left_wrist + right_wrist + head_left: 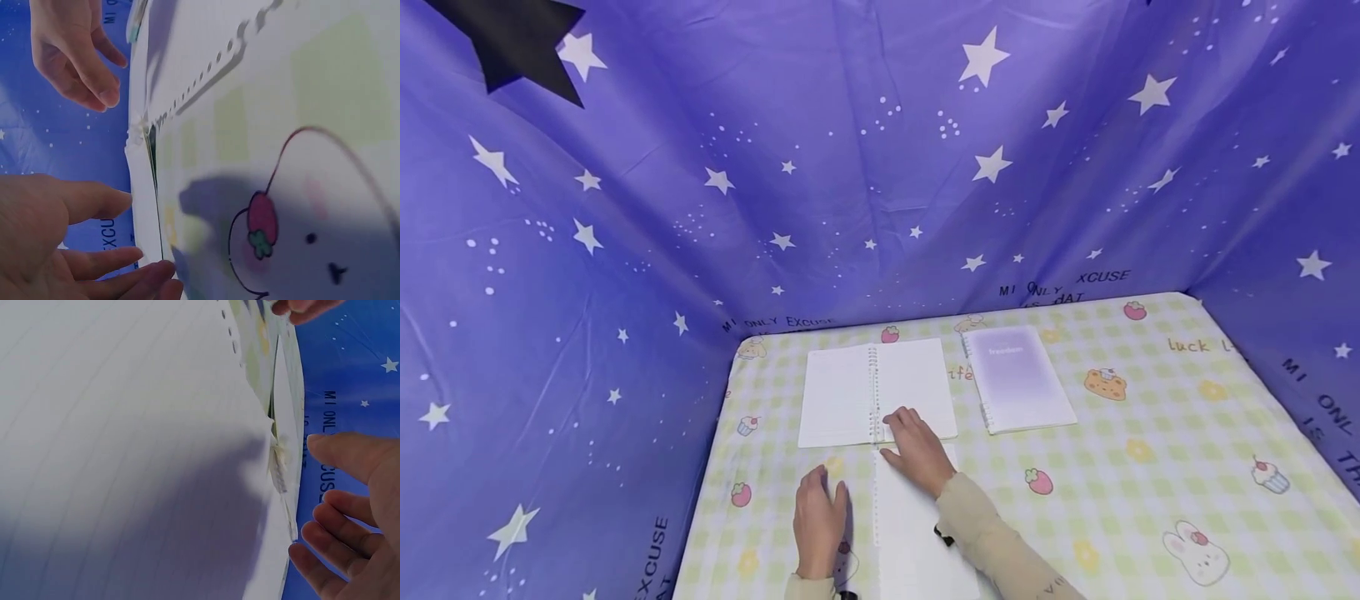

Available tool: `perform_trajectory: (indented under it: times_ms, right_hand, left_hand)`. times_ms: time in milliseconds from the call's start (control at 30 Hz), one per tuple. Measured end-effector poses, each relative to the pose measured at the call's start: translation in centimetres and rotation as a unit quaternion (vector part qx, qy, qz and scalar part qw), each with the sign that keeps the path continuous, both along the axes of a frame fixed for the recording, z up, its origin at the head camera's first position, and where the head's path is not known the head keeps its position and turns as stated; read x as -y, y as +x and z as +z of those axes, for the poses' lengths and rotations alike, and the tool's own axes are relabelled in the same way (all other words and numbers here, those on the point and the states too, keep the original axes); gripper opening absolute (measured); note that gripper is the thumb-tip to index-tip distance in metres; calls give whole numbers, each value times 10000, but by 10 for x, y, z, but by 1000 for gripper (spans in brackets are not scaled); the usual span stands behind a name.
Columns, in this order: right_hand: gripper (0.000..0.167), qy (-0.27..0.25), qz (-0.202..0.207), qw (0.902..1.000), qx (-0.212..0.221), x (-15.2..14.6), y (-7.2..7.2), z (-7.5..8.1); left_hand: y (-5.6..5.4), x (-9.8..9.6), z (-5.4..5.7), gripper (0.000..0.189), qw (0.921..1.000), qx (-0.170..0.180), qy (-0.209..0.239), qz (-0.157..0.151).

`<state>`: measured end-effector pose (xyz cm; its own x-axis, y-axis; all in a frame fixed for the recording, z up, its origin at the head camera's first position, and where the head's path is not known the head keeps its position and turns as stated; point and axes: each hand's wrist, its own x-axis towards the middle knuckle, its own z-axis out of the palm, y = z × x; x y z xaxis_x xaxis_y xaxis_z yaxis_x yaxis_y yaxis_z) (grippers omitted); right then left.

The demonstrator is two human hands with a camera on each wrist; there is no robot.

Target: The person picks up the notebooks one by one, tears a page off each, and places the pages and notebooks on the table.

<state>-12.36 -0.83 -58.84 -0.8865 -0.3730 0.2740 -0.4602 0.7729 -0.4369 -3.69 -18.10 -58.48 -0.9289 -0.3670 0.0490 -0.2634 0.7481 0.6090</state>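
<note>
An open spiral notebook (838, 400) with white pages lies at the middle left of the table. Below it, toward the person, lies a loose white sheet (917, 550); its left edge has a row of punched holes, seen close in the left wrist view. My right hand (917, 450) hovers at the notebook's lower right page by the spiral, overlapping the top of the sheet, fingers loosely bent with nothing between them. Left of the sheet, above the tablecloth, my left hand (820, 517) has relaxed fingers and holds nothing.
A closed purple spiral notebook (1022, 379) lies right of the open one. Under everything is a green-and-white checked tablecloth (1150, 500) with cartoon prints. Blue star-patterned curtains (865, 167) hang behind and along both sides of the table.
</note>
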Motion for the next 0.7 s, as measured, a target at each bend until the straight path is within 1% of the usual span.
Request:
perform_trajectory:
  times_ms: [200,367,533,700]
  right_hand:
    - [52,120,19,9999,-14,11,-4,-5]
    - [56,357,97,9993,-39,18,-7,-7]
    - [58,310,182,9993,51,24,-9,-8]
    - [55,277,171,9995,59,27,-12,-11]
  left_hand:
    - [-13,5,-2,51,9997,-177,162,58]
    - [-21,7,1,59,9994,-291,160,54]
    - [-28,11,5,62,9998,-142,132,96]
    - [-36,15,5,62,9996,-3,226,173]
